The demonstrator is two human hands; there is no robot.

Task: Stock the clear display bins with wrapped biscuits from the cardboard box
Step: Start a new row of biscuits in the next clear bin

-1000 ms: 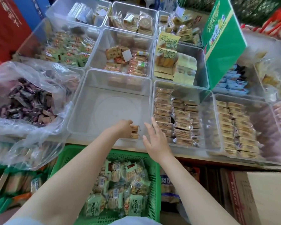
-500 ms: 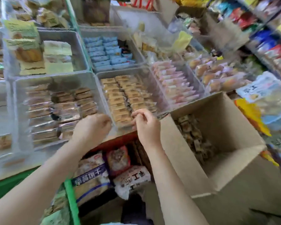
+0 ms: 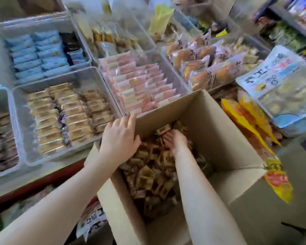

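Two hands at the box (image 3: 224,138); left hand (image 3: 119,138) lies over its near-left wall, fingers straight and relaxed, gripping nothing; right hand (image 3: 175,139) is down inside among the biscuits (image 3: 148,175), fingertips buried, so whether they grasp a packet cannot be told.

Biscuits: loose heap of small brown wrapped packets filling the box bottom; none yet lifted clear.

Bins: clear bin (image 3: 19,124) of tan packets sits just left of the box, nearly full in neat rows; pink-packet bin (image 3: 180,82) lies beyond the far wall.

Handling, as judged: packets light, film wrappers slick and crinkly, contents brittle; a hard squeeze likely cracks them; best gathered several at once across the flat faces, fingers under the stack, not pinched by the sealed ends, which may slip or tear; a scooped handful may shed packets over the wall.
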